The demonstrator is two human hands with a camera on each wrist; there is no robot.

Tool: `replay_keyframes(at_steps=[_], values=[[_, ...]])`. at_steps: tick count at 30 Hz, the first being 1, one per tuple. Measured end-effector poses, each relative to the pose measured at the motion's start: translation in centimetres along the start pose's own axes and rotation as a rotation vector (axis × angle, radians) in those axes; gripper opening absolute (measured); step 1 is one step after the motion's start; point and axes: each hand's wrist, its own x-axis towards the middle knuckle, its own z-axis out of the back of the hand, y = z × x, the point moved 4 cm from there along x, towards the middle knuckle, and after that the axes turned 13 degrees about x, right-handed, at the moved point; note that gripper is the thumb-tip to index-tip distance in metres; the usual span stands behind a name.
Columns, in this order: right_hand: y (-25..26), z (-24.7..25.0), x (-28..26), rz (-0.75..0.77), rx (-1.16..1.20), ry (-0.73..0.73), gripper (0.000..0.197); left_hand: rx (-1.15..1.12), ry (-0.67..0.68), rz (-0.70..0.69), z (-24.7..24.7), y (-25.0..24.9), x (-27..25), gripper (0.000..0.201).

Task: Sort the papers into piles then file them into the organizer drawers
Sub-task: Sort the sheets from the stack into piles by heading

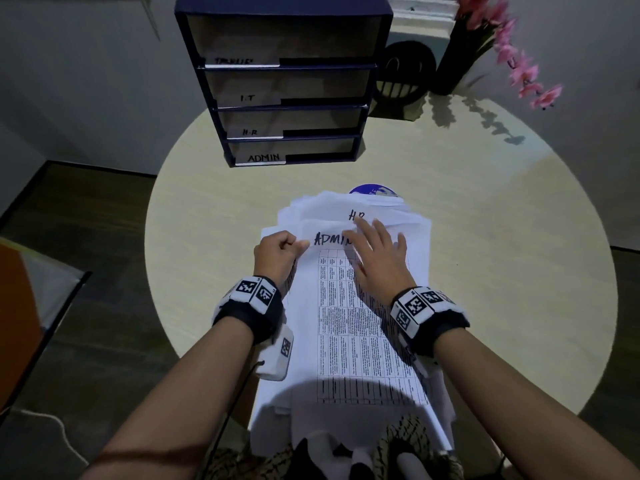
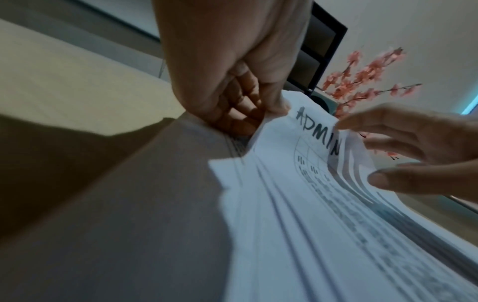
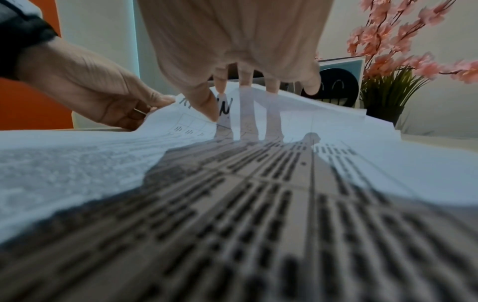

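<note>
A thick stack of white papers (image 1: pixel 349 341) lies on the round table in front of me. Its top sheet (image 2: pixel 305 130) carries a printed table and "ADMIN" handwritten at the far end. A sheet marked "H.R" (image 1: pixel 360 211) shows just beyond. My left hand (image 1: pixel 280 252) pinches the top sheet's far left corner between thumb and curled fingers (image 2: pixel 240 102). My right hand (image 1: pixel 375 252) lies flat on the papers with straight fingers (image 3: pixel 271 85), covering the end of the word. The dark organizer (image 1: pixel 287 81) stands at the table's far side, drawers labelled I.T, H.R, ADMIN.
A blue round object (image 1: pixel 372 189) peeks out beyond the stack. A black smiley-face item (image 1: pixel 403 79) and a dark vase of pink flowers (image 1: pixel 464 53) stand right of the organizer. The pale round table (image 1: pixel 502 254) drops to dark floor on the left.
</note>
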Motion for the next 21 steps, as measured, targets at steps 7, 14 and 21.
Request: replay_keyframes(at_steps=[7, 14, 21], values=[[-0.1, 0.9, -1.2, 0.031, 0.079, -0.081, 0.048, -0.166, 0.041, 0.126, -0.7, 1.1, 0.7, 0.041], [-0.1, 1.3, -1.7, 0.157, 0.07, -0.205, 0.015, -0.218, 0.17, 0.081, -1.4, 0.7, -0.5, 0.045], [-0.1, 1.5, -0.3, 0.013, 0.079, -0.094, 0.062, -0.362, 0.372, -0.006, -1.3, -1.8, -4.6, 0.022]])
